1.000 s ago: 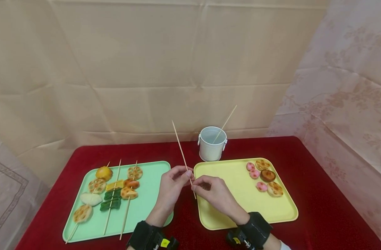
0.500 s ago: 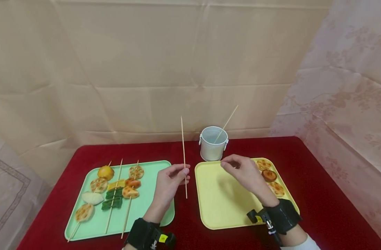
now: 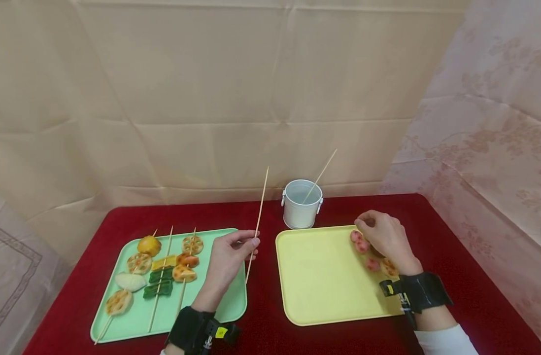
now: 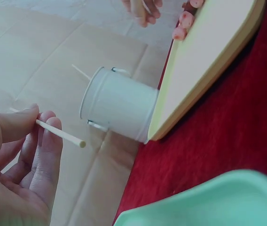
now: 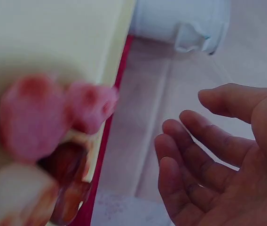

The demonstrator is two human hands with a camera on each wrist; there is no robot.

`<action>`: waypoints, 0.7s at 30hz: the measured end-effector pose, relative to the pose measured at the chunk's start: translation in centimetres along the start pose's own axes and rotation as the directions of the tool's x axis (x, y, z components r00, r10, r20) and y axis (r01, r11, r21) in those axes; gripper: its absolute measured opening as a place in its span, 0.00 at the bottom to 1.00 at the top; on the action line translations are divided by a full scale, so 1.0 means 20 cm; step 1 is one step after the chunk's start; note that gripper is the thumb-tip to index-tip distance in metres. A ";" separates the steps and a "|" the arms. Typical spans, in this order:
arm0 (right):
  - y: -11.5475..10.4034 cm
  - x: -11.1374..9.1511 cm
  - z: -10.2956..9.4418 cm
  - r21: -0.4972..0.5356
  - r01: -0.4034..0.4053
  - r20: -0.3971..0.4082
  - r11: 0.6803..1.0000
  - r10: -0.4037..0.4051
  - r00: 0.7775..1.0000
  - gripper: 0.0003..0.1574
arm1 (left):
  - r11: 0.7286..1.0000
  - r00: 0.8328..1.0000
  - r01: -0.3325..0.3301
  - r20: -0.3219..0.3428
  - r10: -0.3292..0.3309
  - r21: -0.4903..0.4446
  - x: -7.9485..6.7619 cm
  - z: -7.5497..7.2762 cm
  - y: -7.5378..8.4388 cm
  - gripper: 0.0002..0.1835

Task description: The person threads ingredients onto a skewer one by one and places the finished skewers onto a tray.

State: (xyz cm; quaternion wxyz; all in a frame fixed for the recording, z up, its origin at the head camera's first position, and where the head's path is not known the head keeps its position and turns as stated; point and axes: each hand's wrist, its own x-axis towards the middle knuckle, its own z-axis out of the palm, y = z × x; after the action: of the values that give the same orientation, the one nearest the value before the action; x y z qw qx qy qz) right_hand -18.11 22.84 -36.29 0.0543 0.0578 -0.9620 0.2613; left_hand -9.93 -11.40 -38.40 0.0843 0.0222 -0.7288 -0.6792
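Note:
My left hand (image 3: 228, 256) pinches a thin bamboo skewer (image 3: 262, 197) between thumb and fingers, pointed end up, near the green tray's right edge. In the left wrist view, the blunt end of the skewer (image 4: 70, 137) sticks out past the fingertips, with nothing threaded on it. My right hand (image 3: 390, 239) hovers over the far right of the yellow tray (image 3: 317, 276). Its fingers are loosely bent and hold nothing in the right wrist view. Close to it lie pink pieces (image 3: 361, 245) and a browned round slice (image 3: 388, 267). The hand hides other pieces from the head view.
A white pail (image 3: 300, 212) holding one skewer (image 3: 321, 172) stands behind the yellow tray. On the left, a green tray (image 3: 213, 301) bears three loaded skewers, including one with green pieces (image 3: 158, 288). Red cloth (image 3: 261, 315) covers the table.
My right hand has let go of the skewer and moved right, over the food pieces on the yellow tray. My left hand has shifted slightly left, and the skewer's tip now leans right.

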 end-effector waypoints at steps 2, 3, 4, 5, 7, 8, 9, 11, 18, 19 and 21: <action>0.02 0.01 0.01 -0.041 -0.005 0.021 0.999 0.006 1.000 0.20 | 1.000 1.000 0.002 -0.005 -0.002 0.014 0.00 -0.01 0.00 0.15; 0.03 0.02 0.02 -0.063 -0.003 0.032 0.998 0.005 0.999 0.20 | 1.000 1.000 0.006 -0.007 -0.006 0.019 0.00 -0.02 0.00 0.14; 0.03 0.03 0.03 -0.086 -0.001 0.046 0.996 0.005 0.999 0.20 | 1.000 1.000 0.011 -0.008 -0.011 0.023 0.00 -0.02 0.00 0.14; 0.03 0.03 0.04 -0.105 0.000 0.061 0.994 0.007 0.998 0.20 | 0.999 1.000 0.017 -0.008 -0.016 0.028 0.00 -0.03 0.00 0.14; 0.03 0.04 0.06 -0.120 -0.009 0.105 0.993 0.021 0.994 0.20 | 0.999 1.000 0.024 -0.005 -0.024 0.035 0.00 -0.04 -0.01 0.14; 0.03 0.04 0.06 -0.137 -0.002 0.120 0.991 0.018 0.993 0.19 | 0.999 1.000 0.029 -0.003 -0.029 0.038 0.00 -0.05 -0.01 0.14; 0.02 0.04 0.07 -0.151 0.001 0.136 0.988 0.019 0.991 0.19 | 0.999 0.999 0.032 0.001 -0.032 0.040 0.00 -0.05 -0.01 0.14; 0.01 0.04 0.09 -0.165 -0.006 0.168 0.986 0.034 0.985 0.20 | 0.998 0.999 0.033 0.009 -0.034 0.049 -0.01 -0.05 -0.02 0.15; 0.00 0.04 0.13 -0.173 -0.065 0.206 0.983 0.100 0.973 0.20 | 0.995 0.998 0.053 0.015 -0.054 0.081 -0.02 -0.06 -0.03 0.14; 0.00 0.04 0.14 -0.184 -0.056 0.202 0.981 0.093 0.975 0.18 | 0.995 0.998 0.055 0.013 -0.057 0.086 -0.01 -0.06 -0.03 0.14; 0.00 0.04 0.14 -0.193 -0.045 0.199 0.980 0.084 0.976 0.15 | 0.993 0.998 0.059 0.009 -0.060 0.098 -0.01 -0.06 -0.04 0.14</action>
State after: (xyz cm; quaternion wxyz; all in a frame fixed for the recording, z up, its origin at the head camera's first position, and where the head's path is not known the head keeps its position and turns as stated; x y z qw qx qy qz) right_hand -19.17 21.39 -38.68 -0.0492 0.0480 -0.9841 0.1638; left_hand -9.57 -12.54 -39.15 0.0586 0.0440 -0.7606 -0.6451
